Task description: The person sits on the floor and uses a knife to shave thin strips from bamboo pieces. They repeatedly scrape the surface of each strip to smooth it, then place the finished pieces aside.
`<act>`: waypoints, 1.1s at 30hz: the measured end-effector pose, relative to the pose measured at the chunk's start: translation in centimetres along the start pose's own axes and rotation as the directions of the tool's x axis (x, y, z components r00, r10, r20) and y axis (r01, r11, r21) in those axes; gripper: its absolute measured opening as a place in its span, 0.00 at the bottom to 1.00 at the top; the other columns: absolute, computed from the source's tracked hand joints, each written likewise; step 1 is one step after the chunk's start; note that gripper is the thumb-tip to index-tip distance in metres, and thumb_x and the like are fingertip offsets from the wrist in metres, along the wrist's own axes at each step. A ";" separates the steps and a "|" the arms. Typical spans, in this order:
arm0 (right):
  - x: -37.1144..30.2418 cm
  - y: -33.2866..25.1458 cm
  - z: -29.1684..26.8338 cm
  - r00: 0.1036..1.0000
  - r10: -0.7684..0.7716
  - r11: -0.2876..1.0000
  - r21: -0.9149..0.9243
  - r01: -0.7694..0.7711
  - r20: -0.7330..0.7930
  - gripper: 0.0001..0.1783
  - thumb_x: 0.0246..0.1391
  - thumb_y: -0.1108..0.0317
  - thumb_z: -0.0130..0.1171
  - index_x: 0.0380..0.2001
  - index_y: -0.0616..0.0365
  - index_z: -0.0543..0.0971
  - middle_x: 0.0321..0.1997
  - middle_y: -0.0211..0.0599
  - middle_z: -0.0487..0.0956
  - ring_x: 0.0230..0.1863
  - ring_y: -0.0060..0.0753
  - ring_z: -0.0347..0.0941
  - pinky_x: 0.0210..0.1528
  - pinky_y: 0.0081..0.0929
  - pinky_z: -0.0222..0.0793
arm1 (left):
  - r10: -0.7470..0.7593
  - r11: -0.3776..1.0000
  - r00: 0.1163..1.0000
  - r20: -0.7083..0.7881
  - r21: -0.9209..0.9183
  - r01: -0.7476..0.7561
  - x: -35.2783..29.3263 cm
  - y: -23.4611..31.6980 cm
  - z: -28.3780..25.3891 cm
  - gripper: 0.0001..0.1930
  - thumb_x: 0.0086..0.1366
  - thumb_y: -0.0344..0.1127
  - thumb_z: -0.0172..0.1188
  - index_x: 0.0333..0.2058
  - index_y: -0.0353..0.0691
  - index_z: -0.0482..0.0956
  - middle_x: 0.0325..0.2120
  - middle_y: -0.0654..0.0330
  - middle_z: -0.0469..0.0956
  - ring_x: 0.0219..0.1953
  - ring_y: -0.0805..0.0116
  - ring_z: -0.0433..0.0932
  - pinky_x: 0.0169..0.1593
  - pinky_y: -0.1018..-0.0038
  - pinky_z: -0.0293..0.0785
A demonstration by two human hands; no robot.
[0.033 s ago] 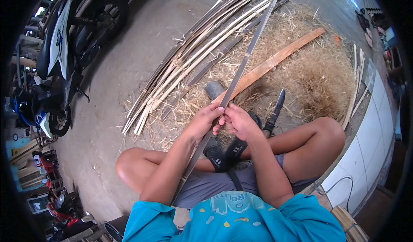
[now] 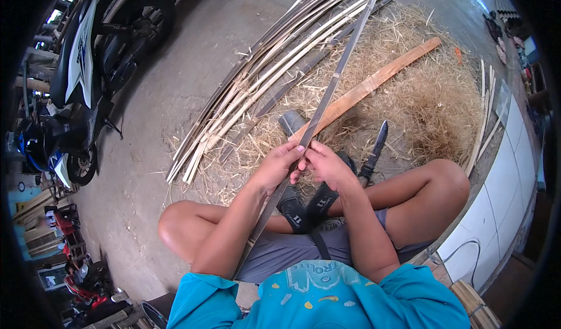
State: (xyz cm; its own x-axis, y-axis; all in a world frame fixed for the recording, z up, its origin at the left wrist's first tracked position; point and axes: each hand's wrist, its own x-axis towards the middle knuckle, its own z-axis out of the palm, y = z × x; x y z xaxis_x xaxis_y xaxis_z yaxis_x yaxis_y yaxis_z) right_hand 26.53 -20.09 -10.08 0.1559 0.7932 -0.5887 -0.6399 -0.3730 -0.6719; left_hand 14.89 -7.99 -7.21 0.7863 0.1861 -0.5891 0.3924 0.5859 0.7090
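Note:
A long dark bamboo strip [image 2: 335,79] runs from the far top of the view down between my hands and on past my left forearm toward my lap. My left hand [image 2: 277,165] is closed on it, thumb lying on its face. Close beside, my right hand [image 2: 328,166] has its fingers curled at the strip's right edge, pinching it; the fingertips are partly hidden. Beyond the hands, a flat reddish-brown wooden board [image 2: 377,80] slants away, its near end by a grey cylinder [image 2: 291,121]. A dark-bladed knife [image 2: 377,146] lies right of my right hand.
Many bamboo strips [image 2: 257,86] lie in a long bundle at the far left. Loose, curly shavings [image 2: 444,104] cover the floor ahead and right. A motorcycle [image 2: 87,83] stands on the left. White tiles [image 2: 497,206] edge the right side. My crossed legs frame the near space.

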 end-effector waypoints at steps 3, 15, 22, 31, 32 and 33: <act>0.3 0.1 -1.5 0.929 -0.368 0.837 -0.419 0.353 0.046 0.11 0.68 0.62 0.48 0.42 0.55 0.77 0.25 0.29 0.77 0.25 0.25 0.73 0.26 0.28 0.66 | 0.048 0.997 0.999 0.020 0.056 -0.049 0.7 0.0 -0.3 0.13 0.75 0.40 0.48 0.48 0.37 0.73 0.23 0.67 0.72 0.18 0.81 0.68 0.22 0.83 0.67; -3.0 -3.8 1.1 0.821 -0.568 0.529 -0.791 0.308 -0.060 0.16 0.59 0.56 0.60 0.44 0.54 0.80 0.31 0.48 0.83 0.34 0.47 0.81 0.38 0.38 0.75 | 0.382 0.709 0.923 -0.045 0.655 -0.261 0.5 -1.1 0.8 0.12 0.75 0.32 0.41 0.48 0.34 0.71 0.22 0.64 0.71 0.20 0.78 0.70 0.25 0.78 0.68; -1.4 -1.0 1.8 0.743 -0.669 0.644 -0.511 0.570 -0.014 0.14 0.63 0.59 0.58 0.45 0.57 0.79 0.28 0.45 0.81 0.30 0.38 0.81 0.34 0.32 0.73 | 0.226 0.881 0.972 -0.062 0.438 -0.177 0.0 -0.2 0.9 0.10 0.74 0.34 0.44 0.44 0.35 0.72 0.23 0.64 0.72 0.19 0.78 0.69 0.21 0.79 0.65; -2.3 2.0 2.8 0.900 -0.347 0.868 0.273 0.415 -0.264 0.11 0.72 0.59 0.45 0.46 0.52 0.72 0.24 0.22 0.69 0.19 0.11 0.56 0.20 0.14 0.56 | 0.096 0.995 0.995 -0.027 -0.007 -0.097 0.0 1.1 0.1 0.11 0.75 0.42 0.51 0.40 0.39 0.73 0.24 0.67 0.74 0.18 0.80 0.69 0.19 0.83 0.65; -2.6 1.5 2.5 0.913 -0.317 0.889 0.255 0.380 -0.256 0.11 0.72 0.59 0.45 0.47 0.52 0.71 0.24 0.24 0.70 0.19 0.11 0.58 0.20 0.14 0.58 | 0.074 0.997 0.997 -0.025 0.020 -0.073 0.2 0.9 -0.1 0.11 0.75 0.42 0.51 0.40 0.39 0.73 0.24 0.67 0.74 0.18 0.80 0.70 0.20 0.83 0.66; -2.9 0.4 2.6 0.869 -0.365 0.853 0.255 0.456 -0.333 0.11 0.72 0.59 0.45 0.48 0.52 0.70 0.25 0.25 0.71 0.20 0.12 0.59 0.20 0.14 0.58 | 0.070 0.997 0.997 -0.037 0.020 -0.069 0.1 0.9 -0.3 0.11 0.75 0.42 0.51 0.39 0.39 0.73 0.23 0.67 0.74 0.18 0.80 0.70 0.20 0.82 0.67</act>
State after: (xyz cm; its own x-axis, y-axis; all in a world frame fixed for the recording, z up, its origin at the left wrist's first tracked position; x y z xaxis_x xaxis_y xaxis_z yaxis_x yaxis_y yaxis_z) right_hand 23.90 -21.28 -7.52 0.6197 0.6656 -0.4159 -0.6665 0.1664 -0.7267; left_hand 15.17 -7.23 -6.78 0.7935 0.2557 -0.5523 0.3468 0.5557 0.7556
